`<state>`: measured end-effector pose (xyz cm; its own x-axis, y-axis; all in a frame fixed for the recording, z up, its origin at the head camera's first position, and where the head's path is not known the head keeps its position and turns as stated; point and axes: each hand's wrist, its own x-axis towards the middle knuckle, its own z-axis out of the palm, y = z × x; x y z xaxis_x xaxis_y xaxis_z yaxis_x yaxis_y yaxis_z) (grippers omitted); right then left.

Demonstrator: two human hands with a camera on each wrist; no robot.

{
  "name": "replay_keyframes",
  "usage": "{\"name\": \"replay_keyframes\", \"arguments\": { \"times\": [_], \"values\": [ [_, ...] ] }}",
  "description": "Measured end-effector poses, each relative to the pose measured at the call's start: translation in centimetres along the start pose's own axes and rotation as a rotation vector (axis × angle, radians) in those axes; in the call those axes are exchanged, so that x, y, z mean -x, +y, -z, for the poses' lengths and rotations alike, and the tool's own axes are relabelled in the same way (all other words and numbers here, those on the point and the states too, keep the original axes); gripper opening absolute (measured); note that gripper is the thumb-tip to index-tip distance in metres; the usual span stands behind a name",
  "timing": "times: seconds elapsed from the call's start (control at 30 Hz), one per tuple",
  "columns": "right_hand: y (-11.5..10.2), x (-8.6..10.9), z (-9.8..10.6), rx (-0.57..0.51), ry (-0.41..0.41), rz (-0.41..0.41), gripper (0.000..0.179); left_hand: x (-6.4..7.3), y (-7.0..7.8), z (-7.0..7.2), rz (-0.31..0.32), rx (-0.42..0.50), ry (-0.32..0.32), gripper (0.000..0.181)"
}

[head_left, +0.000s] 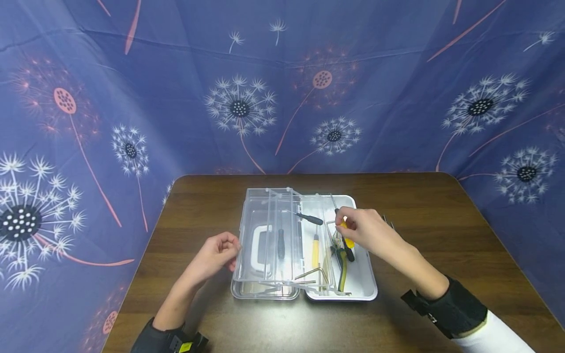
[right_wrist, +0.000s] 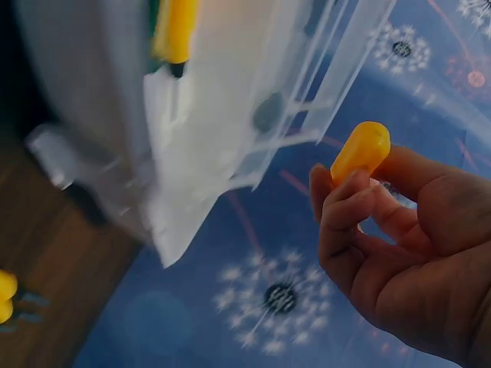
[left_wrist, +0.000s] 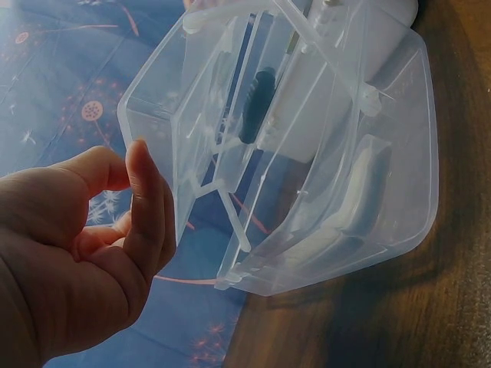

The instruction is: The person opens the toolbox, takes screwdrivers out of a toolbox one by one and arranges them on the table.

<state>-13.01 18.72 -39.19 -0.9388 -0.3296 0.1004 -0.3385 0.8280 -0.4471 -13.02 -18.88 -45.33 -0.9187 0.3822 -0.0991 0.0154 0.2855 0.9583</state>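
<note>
Beside the left edge of the clear plastic tray (head_left: pixel 247 235), my left hand (head_left: pixel 218 257) hovers with loosely bent fingers and nothing in them. In the left wrist view its fingertips overlap the clear rim. My right hand (head_left: pixel 371 228), over the white toolbox base (head_left: pixel 364 284), pinches a yellow-handled screwdriver (right_wrist: pixel 362 152) between thumb and fingers. Its rounded handle end shows in the right wrist view. Below the right hand lie pliers with green-and-black handles (head_left: pixel 343 272) and another yellow-and-black handle (head_left: pixel 349 243), partly hidden.
The toolbox's clear lid with a white handle (head_left: pixel 256 250) lies folded out under the tray. Dark screwdrivers (head_left: pixel 311 218) rest in the clear trays. A pale yellow-handled screwdriver (head_left: pixel 315 252) and bent hex keys (head_left: pixel 315 272) sit nearby. Dark tool tips (head_left: pixel 390 223) lie on the wooden table (head_left: pixel 441 220).
</note>
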Motion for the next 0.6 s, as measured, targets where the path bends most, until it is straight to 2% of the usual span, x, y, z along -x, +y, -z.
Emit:
{"name": "replay_keyframes", "arguments": {
  "times": [0.23, 0.43, 0.6],
  "values": [
    [3.7, 2.0, 0.6, 0.008, 0.003, -0.078, 0.011, 0.0, -0.1, 0.0, -0.007, 0.005, -0.004, 0.012],
    [7.4, 3.7, 0.6, 0.005, -0.020, -0.178, 0.020, 0.0, 0.0, 0.0, 0.001, -0.002, -0.003, 0.012],
    [9.9, 4.7, 0.5, 0.041, 0.033, -0.158, 0.011, 0.0, 0.3, 0.0, -0.004, 0.005, -0.014, 0.012]
  ]
}}
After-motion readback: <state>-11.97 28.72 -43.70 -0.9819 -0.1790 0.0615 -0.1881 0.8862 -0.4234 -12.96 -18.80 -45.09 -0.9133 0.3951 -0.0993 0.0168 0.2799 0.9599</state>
